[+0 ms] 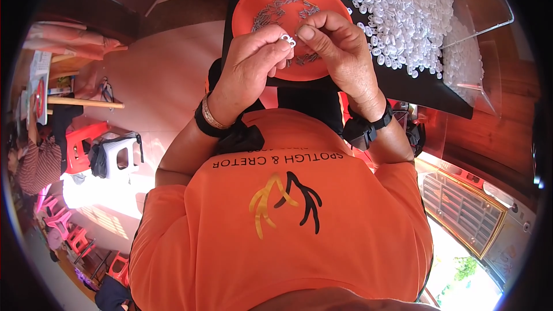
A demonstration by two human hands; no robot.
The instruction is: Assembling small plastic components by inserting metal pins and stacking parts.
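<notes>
My left hand (249, 64) pinches a small white plastic piece (288, 41) with rounded holes between thumb and forefinger. Close beside it, my right hand (344, 53) has its thumb and forefinger pressed together; whatever lies between them is too small or hidden to name. Both hands are over the near part of a round red-orange dish (245, 8). Inside the dish, small grey metal pieces (269, 16) lie scattered in a rough ring, partly covered by my hands.
A large heap of similar white pieces (403, 14) covers the dark tabletop (397, 86) to the right of the dish. A transparent panel (481, 33) stands beside the heap. Off to the left are a red stool (80, 147), a white stool (122, 155) and another person's striped sleeve (40, 164).
</notes>
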